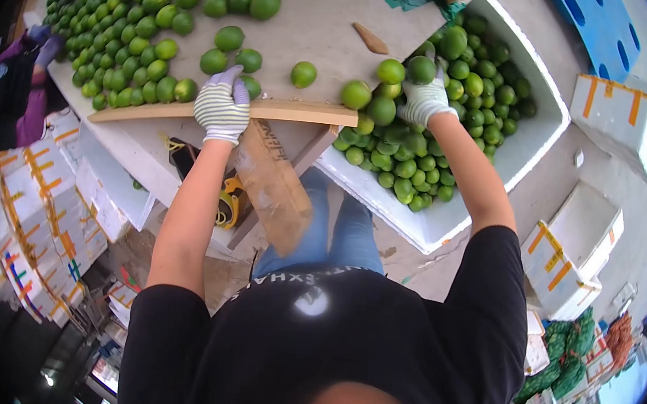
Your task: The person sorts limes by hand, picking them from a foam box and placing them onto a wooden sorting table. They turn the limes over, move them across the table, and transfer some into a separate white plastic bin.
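My left hand (222,107), in a striped glove with purple fingertips, lies at the wooden lip (302,112) of the sorting table (319,30). Its fingers are stretched out, with the thumb apart. A lime (251,87) sits beside the thumb, and more limes lie just beyond the fingertips. In a matching glove, my right hand (427,100) is over the near side of a white foam box (542,139) full of limes. Its fingers are closed around a green lime (421,69); part of the grip is hidden.
Many limes (131,36) cover the table's left side. A brown shard (370,38) lies on top. Under the lip are a cardboard strip (271,188) and a yellow tape measure (229,202). Foam boxes (573,250) stand right; taped boxes (39,209) are stacked left. A blue pallet (598,30) lies beyond.
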